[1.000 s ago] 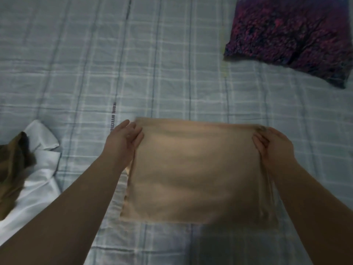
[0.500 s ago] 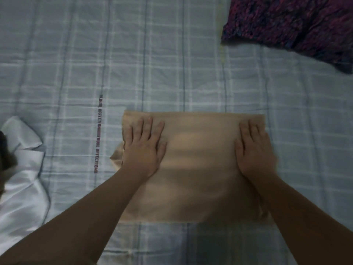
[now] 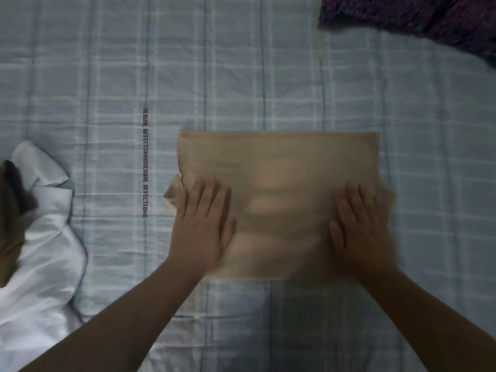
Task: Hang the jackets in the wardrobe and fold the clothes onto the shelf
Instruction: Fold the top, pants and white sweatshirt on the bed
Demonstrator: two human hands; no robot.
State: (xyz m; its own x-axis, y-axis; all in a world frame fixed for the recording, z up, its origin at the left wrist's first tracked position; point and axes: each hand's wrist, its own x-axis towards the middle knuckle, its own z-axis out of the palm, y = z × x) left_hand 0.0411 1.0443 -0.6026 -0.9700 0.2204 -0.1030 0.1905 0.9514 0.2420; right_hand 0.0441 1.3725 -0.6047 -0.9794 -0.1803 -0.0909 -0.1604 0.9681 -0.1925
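A crumpled white garment lies on the checked bed, well left of the folded tan cloth. The left hand presses flat on the cloth's left side, fingers straight. The right hand lies equally flat on its right side, gripping nothing. A purple cushion sits beyond the cloth's far right corner. The cloth looks light, soft and limp, and seems best lifted with both palms slid under its side edges.
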